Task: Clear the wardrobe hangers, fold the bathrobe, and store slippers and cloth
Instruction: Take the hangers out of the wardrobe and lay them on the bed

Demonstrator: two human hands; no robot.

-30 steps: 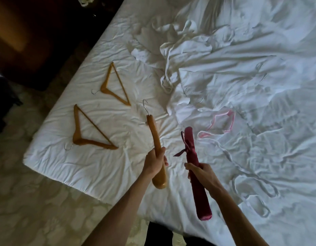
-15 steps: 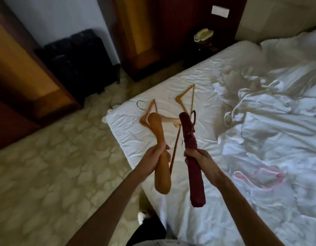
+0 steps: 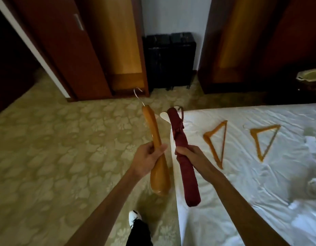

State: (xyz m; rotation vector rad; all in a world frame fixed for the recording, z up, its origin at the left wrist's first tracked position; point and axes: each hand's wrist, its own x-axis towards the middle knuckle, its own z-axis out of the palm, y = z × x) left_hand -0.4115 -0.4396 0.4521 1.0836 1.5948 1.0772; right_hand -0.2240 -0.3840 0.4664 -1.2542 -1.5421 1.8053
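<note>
My left hand (image 3: pixel 148 158) grips a thick wooden hanger (image 3: pixel 155 139) seen edge-on, its metal hook pointing up and away. My right hand (image 3: pixel 190 154) grips a dark red padded hanger (image 3: pixel 182 167), also edge-on, close beside the wooden one. Both are held over the floor at the bed's corner. Two more thin wooden hangers (image 3: pixel 216 142) (image 3: pixel 263 139) lie flat on the white bed sheet (image 3: pixel 242 183) to the right. White fabric at the far right edge is blurred.
A wardrobe with brown doors (image 3: pixel 68 50) stands ahead on the left, a black suitcase (image 3: pixel 168 61) against the wall in the middle, another wooden unit (image 3: pixel 242 41) to the right. Patterned carpet (image 3: pixel 56 148) covers the floor. My shoe (image 3: pixel 135 216) shows below.
The view has swung left, from the bed towards the wardrobe and suitcase. Both hands keep their hangers, now over the floor beside the bed; the hangers on the bed now lie to the right.
</note>
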